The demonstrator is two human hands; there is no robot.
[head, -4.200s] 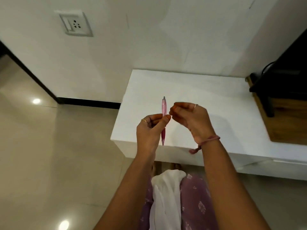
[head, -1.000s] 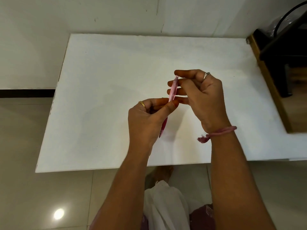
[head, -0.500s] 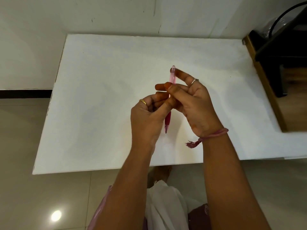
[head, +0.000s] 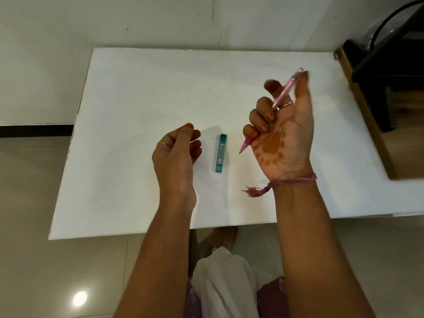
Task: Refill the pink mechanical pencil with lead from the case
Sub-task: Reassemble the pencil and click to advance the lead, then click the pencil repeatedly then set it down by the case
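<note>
R hand (head: 283, 138) grip closed around pink pencil (head: 285, 91), palm up, tip pointing down-left, cap end up by thumb. L hand (head: 177, 154) grip loosely curled, empty, hovering over white worktop (head: 137, 92). Teal lead case (head: 221, 153) flat on worktop btwn hands, just beside L fingers, touching neither.
</note>
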